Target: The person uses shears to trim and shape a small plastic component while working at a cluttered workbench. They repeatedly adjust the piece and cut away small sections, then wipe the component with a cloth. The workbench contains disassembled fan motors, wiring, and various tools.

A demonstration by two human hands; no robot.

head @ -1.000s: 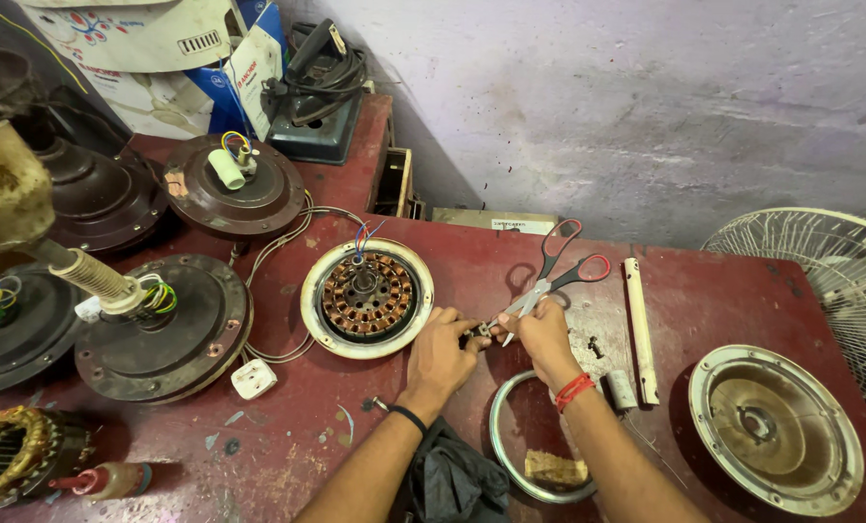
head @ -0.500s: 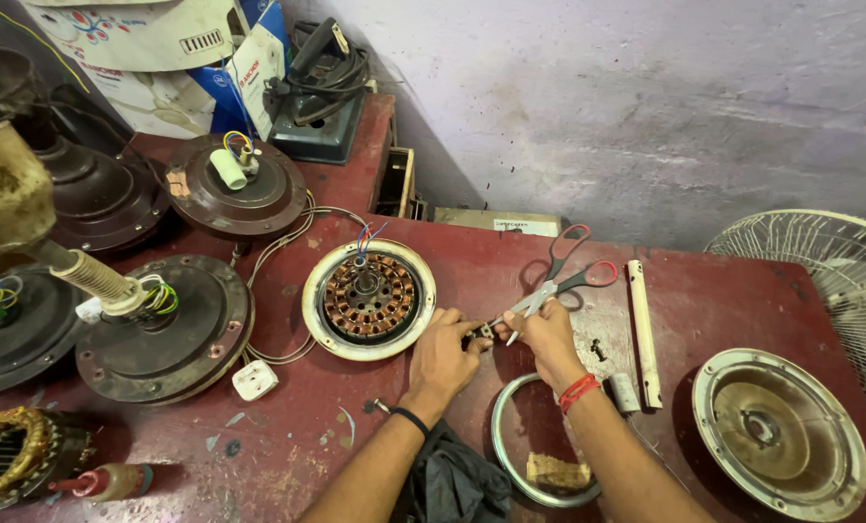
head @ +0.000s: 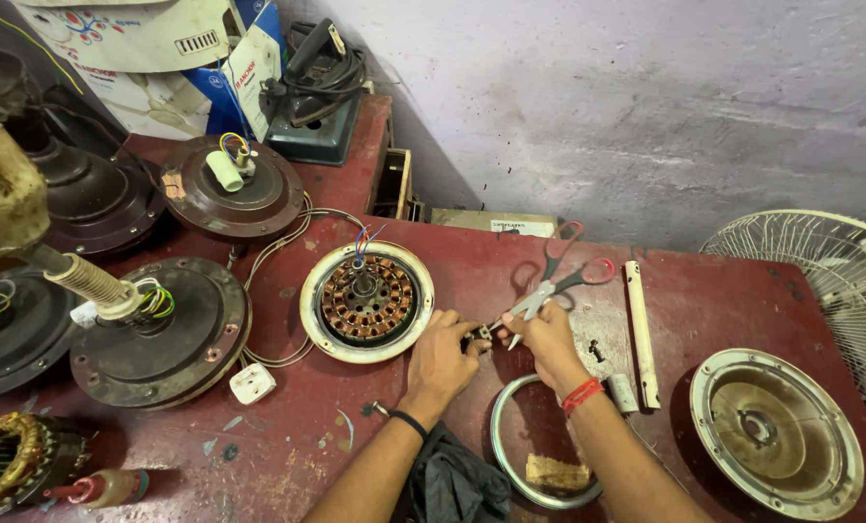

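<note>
On the dark red bench my left hand (head: 442, 356) and my right hand (head: 547, 341) meet over a small dark part (head: 478, 337), pinching it between their fingertips. Red-handled scissors (head: 557, 279) lie half open just beyond my right hand, blades touching its fingers. A fan stator with copper windings (head: 366, 300) sits in its cream ring right beside my left hand, coloured wires rising from its hub. A metal ring (head: 502, 434) lies on the bench under my right forearm.
Several brown ceiling-fan motor housings (head: 167, 334) crowd the left side, with a white connector block (head: 252, 384). A round metal cover (head: 776, 431) lies at right, a wire fan guard (head: 820, 281) behind it, a white strip (head: 641, 329) between. Boxes and an old iron stand at the back.
Both hands stay together on the small part. The view has drifted slightly; the scissors sit a little farther from the stator than before.
</note>
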